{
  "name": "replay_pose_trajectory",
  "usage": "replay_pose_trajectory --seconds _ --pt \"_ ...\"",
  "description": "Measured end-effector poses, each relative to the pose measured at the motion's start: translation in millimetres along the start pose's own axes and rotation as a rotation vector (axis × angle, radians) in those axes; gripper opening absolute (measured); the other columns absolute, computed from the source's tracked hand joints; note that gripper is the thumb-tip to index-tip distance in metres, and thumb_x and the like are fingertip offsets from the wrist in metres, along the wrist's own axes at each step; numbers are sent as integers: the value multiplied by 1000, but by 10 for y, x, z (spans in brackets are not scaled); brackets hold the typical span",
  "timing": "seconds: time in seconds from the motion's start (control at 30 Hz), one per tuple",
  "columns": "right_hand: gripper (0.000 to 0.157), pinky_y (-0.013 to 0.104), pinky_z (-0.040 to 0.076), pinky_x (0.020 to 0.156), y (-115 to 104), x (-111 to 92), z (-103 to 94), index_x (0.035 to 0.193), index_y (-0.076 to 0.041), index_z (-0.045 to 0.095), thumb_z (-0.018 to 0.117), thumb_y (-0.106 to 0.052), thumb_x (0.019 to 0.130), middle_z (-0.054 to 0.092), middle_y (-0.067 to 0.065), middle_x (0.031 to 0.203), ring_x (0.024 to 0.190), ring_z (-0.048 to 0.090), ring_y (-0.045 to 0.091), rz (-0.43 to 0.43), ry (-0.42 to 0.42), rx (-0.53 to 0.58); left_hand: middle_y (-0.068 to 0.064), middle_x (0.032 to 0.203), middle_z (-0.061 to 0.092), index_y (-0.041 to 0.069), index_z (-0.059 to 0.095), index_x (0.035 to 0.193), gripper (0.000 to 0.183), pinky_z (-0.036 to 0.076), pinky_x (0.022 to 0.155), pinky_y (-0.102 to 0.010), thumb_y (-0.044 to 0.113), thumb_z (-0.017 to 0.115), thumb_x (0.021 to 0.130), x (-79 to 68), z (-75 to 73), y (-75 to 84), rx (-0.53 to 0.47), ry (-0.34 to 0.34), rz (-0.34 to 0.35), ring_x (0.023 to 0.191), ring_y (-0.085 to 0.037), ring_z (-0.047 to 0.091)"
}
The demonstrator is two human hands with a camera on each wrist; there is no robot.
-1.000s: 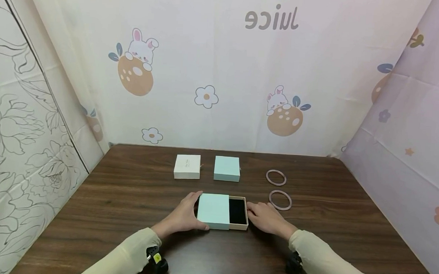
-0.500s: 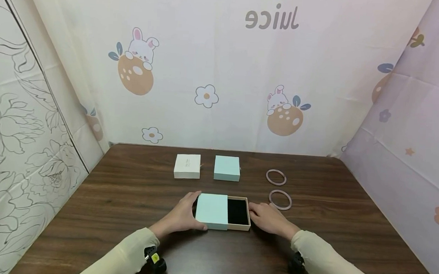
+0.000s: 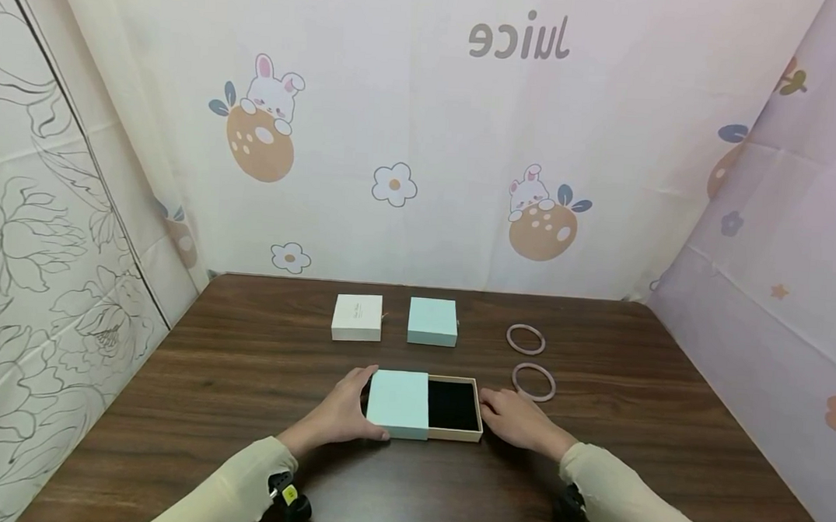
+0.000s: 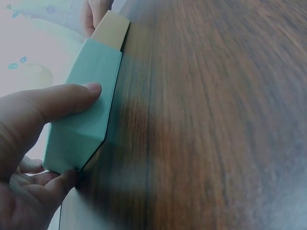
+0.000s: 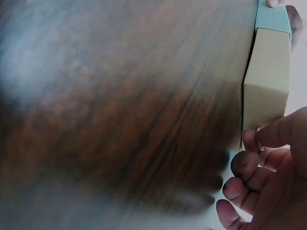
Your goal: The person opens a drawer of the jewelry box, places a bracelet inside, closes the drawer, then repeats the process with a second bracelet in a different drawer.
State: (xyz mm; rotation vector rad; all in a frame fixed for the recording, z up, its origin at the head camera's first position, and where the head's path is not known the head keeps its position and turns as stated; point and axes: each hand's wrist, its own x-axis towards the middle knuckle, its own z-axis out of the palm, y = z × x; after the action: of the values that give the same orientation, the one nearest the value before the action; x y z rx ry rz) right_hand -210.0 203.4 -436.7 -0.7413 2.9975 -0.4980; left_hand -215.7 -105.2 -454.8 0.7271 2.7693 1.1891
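A mint-green drawer box lies on the table, its cream inner tray slid partly out to the right with black lining showing. My left hand grips the green outer sleeve, thumb on the near side and fingers around the left end and far side. At the tray's right end my right hand pinches a small pull loop between thumb and finger. The other right fingers are curled below, off the box.
Behind stand a white box and another mint-green box, both closed. Two pale purple rings, one farther back and one nearer, lie just beyond my right hand. A printed curtain hangs behind the table.
The inner tray has slid farther out to the right, baring more black lining. My left hand has shifted slightly left with the sleeve, my right hand slightly right.
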Motion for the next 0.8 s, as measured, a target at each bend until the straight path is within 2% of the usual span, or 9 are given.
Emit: replay_pose_trajectory --seconds 0.27,0.5,0.8 --pt "21 33 34 63 2 -18 -26 75 -18 53 52 -9 94 41 -9 59 57 40 7 -1 6 18 -22 128 47 -11 35 139 105 42 92 -49 31 90 59 -7 -9 13 11 -9 -5 114 -35 49" --pt "11 37 35 68 45 -43 -45 88 -15 61 53 -11 95 46 -11 65 60 41 6 21 1 57 -22 129 47 -11 35 139 105 42 91 -49 32 89 60 -5 -3 2 22 -11 -9 113 -34 49" --pt "11 35 33 68 159 -49 -176 92 -13 61 51 -12 96 47 -10 63 57 41 7 67 0 66 -22 129 46 -11 35 139 105 41 92 -49 32 89 60 -1 -1 0 19 -11 -9 114 -35 48"
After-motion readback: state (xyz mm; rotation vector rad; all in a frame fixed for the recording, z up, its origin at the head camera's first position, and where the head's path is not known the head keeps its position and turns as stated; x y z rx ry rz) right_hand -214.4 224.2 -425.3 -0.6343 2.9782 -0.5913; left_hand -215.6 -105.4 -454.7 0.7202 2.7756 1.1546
